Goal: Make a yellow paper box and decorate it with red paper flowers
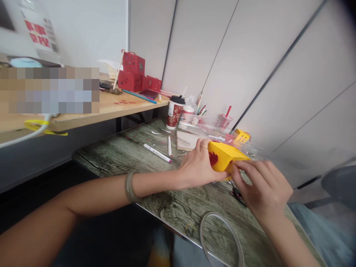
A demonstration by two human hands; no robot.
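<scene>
A yellow folded-paper box (224, 154) with a dark red cut-out shape on one side is held above the table, tilted. My left hand (197, 165) wraps round its left end, thumb below and fingers on top. At the right end, my right hand (260, 181) pinches the lower edge of the paper between thumb and fingers. The inside of the box and its underside are mostly hidden. Below the right hand lies a pair of dark-handled scissors (238, 195), partly covered.
On the wood-grain table (111, 155) lie a purple-tipped marker (157, 153), a capped pen (169, 145) and a roll of tape (204, 237). A lidded paper cup (175, 113) and a small yellow box (241, 136) stand behind. Red boxes (130, 81) are stacked on the higher wooden desk.
</scene>
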